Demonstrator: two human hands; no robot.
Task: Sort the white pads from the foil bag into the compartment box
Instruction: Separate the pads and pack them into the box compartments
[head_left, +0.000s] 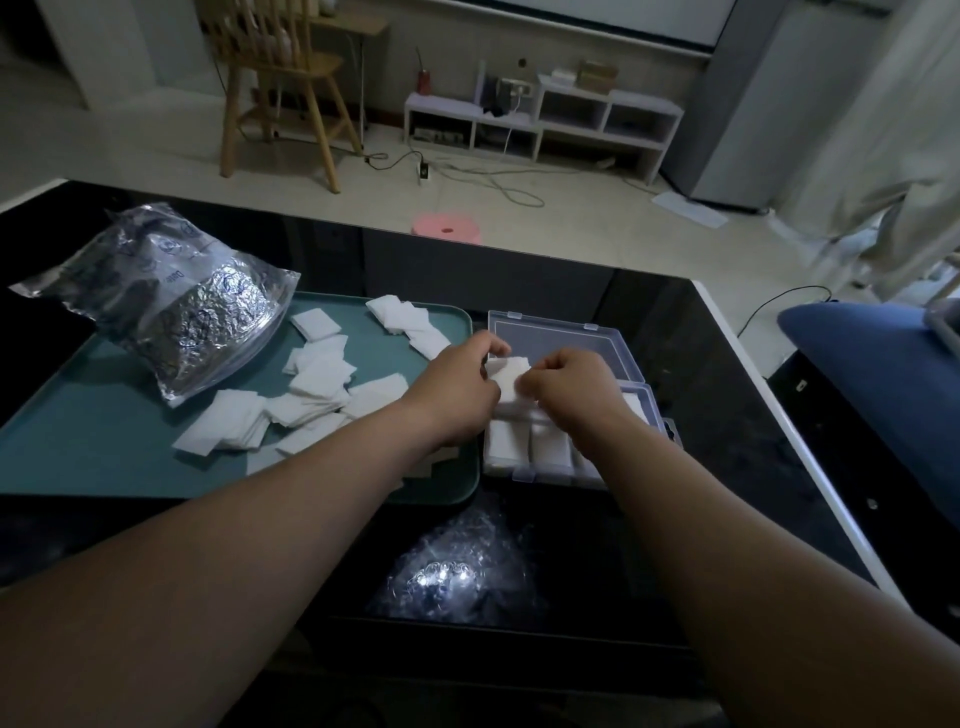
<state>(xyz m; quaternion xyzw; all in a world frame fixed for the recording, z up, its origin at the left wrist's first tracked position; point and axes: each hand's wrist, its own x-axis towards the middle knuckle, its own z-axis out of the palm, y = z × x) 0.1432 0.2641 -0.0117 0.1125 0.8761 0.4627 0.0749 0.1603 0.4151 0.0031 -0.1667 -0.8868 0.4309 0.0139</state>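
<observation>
1. A white pad (506, 376) is held in the air between both hands, over the far part of the compartment box (524, 474).
2. The left hand (457, 389) has its fingers curled and pinches the pad's left edge. The right hand (566, 387), likewise curled, pinches its right edge.
3. The compartment box is clear plastic. Its lid (561, 343) is swung open on the far side. The near compartments hold stored pads (506, 447) standing packed together.
4. The box sits on a dark table (701, 415), just beside the right rim of a teal tray (104, 441).
5. Loose pads (317, 384) lie scattered and overlapping across the tray, left of the hands.
6. A crinkled foil bag (171, 301) lies on the tray's far left corner, partly overhanging the table.
7. Crumpled clear plastic wrap (457, 571) lies near the front table edge, between the forearms.
8. Beyond the table stand a wooden chair (280, 88) and a low white shelf unit (571, 119).
</observation>
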